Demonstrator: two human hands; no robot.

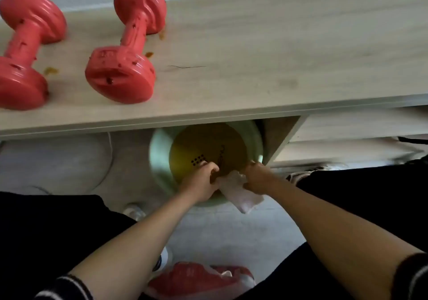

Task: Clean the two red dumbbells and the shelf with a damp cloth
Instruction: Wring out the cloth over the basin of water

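- The left hand [203,181] and the right hand [257,177] both have their fingers curled round a pale cloth [240,193], each grip clamped on one end of it; they seem to be wringing it, though motion blur makes that hard to confirm.
- The cloth is soft and bunched between the hands, and its free end hangs down over the near rim of a basin [159,156].
- The basin is round, pale green and smooth-walled, and holds yellowish water; it sits low on the floor, partly tucked beneath the shelf [278,51].
- The shelf is a flat board of light wood grain with a straight front edge. Small orange-brown smears [50,70] lie on it near the dumbbells, so I judge it not yet wiped.
- The left dumbbell [25,47] and the right dumbbell [132,42] lie side by side, apart, at the shelf's left end. Both are red, matt, with ribbed rounded heads, and are dotted with dark specks.
- Judging by that dirt, cleaning proper has not begun; only cloth preparation is under way.
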